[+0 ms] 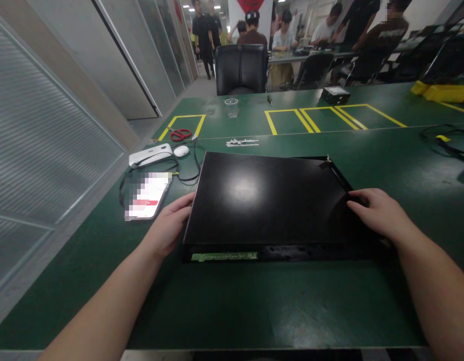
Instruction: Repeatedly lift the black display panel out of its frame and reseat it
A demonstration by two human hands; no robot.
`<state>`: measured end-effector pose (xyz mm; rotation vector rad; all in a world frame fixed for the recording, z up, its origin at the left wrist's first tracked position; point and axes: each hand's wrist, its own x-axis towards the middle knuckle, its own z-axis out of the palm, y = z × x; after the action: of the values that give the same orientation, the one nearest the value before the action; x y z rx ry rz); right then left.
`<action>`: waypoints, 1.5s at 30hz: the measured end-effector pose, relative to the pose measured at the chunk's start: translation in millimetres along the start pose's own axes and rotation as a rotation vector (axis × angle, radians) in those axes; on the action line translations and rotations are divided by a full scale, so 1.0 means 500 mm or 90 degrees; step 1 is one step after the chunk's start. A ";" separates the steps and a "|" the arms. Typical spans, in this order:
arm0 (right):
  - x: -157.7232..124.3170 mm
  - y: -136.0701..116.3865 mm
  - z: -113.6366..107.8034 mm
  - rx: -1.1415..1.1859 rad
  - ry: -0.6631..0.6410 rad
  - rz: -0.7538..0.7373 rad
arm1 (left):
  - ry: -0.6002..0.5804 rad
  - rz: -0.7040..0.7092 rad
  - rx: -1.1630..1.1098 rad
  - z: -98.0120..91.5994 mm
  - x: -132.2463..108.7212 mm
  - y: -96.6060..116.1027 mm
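A glossy black LCD panel [262,200] lies in front of me, set over a black frame [340,176] that shows along the right and back right. A strip of green circuit board [224,256] runs along its near edge. My left hand [175,223] is closed on the panel's left edge, its fingertips hidden behind the side. On the right edge, my right hand [380,213] pinches with thumb and forefinger; the other fingers are tucked out of sight. The panel's right side does not line up with the frame.
Left of the panel lie a lit phone [149,195], a white device [151,155] with a black cord, a white earbud case [181,151] and red scissors [181,135]. Beyond are a plastic cup [231,108], a black box [335,95] and black cables [450,145]. Several people are in the background.
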<state>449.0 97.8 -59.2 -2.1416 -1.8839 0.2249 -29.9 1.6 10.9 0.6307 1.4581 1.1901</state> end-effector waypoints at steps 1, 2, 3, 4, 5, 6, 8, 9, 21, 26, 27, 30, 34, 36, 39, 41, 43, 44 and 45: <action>0.000 0.000 0.000 -0.001 -0.001 0.000 | -0.008 0.002 -0.001 -0.001 0.002 0.000; 0.000 -0.001 0.000 -0.001 -0.002 0.001 | -0.019 0.007 -0.006 -0.002 0.004 -0.001; 0.000 -0.001 0.000 -0.001 -0.004 0.002 | -0.030 0.014 -0.015 -0.003 0.006 -0.002; 0.000 -0.001 0.000 -0.002 -0.005 0.003 | -0.043 0.025 -0.027 -0.004 0.008 -0.004; 0.000 -0.001 -0.001 -0.002 -0.006 0.004 | -0.058 0.038 -0.039 -0.005 0.009 -0.006; 0.000 -0.001 -0.001 -0.002 -0.006 0.004 | -0.074 0.054 -0.048 -0.006 0.010 -0.008; 0.000 -0.001 -0.001 -0.002 -0.006 0.002 | -0.104 0.090 -0.047 -0.007 0.006 -0.010; 0.000 0.000 -0.001 -0.002 -0.005 0.001 | -0.113 0.112 -0.037 -0.007 0.003 -0.011; -0.007 -0.010 -0.001 0.033 0.018 0.016 | -0.164 0.231 -0.033 -0.007 -0.023 -0.011; -0.012 -0.036 -0.014 0.199 0.046 0.114 | -0.184 0.253 -0.049 -0.009 -0.024 -0.016; -0.014 -0.041 -0.017 0.246 0.053 0.140 | -0.186 0.261 -0.050 -0.010 -0.023 -0.018; -0.017 -0.046 -0.020 0.354 0.065 0.194 | -0.184 0.284 -0.045 -0.016 -0.022 -0.025; -0.020 -0.045 -0.029 0.466 0.095 0.225 | -0.146 0.283 -0.027 -0.020 -0.017 -0.028; -0.025 -0.047 -0.045 0.535 0.099 0.228 | -0.120 0.270 -0.024 -0.021 -0.015 -0.023; -0.047 -0.052 -0.081 0.682 0.044 0.196 | -0.093 0.265 -0.042 -0.021 -0.015 -0.012; -0.066 -0.049 -0.097 0.720 0.004 0.164 | -0.079 0.266 -0.062 -0.021 -0.014 -0.005; -0.079 -0.038 -0.100 0.700 0.010 0.158 | -0.073 0.260 -0.074 -0.021 -0.013 -0.002; -0.082 -0.029 -0.097 0.679 0.035 0.163 | -0.075 0.257 -0.076 -0.021 -0.011 -0.001; -0.082 -0.017 -0.091 0.659 0.066 0.165 | -0.082 0.254 -0.076 -0.021 -0.009 -0.002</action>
<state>448.7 53.3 -16.0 -1.5731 -1.0205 0.8885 -38.4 -6.4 10.7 0.9264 1.1742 1.5008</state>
